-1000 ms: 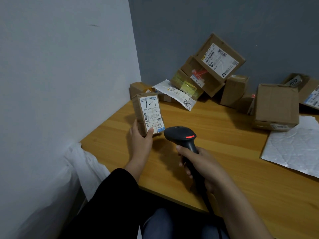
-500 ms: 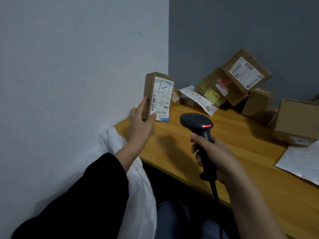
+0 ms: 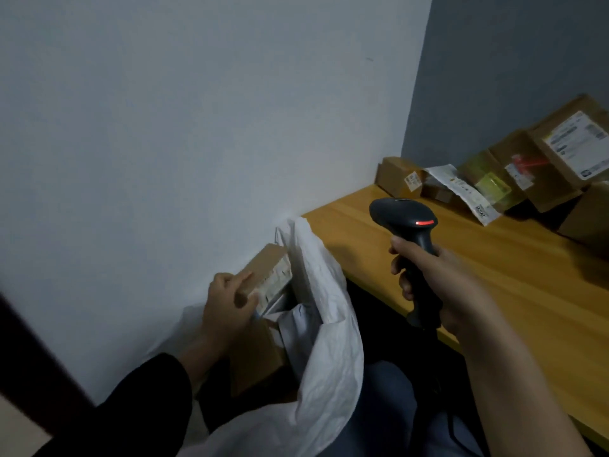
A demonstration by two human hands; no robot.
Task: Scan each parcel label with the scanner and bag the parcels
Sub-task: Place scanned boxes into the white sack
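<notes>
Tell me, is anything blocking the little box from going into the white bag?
Nothing visible blocks it. The left hand holds the small parcel right at the open mouth of the white bag. A brown box already sits inside, lower down.

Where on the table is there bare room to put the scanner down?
Bare wood: the table from its end by the white bag, past the scanner in the right hand, up to the parcel pile. Crowded: the back by the grey wall, where parcels stack.
</notes>
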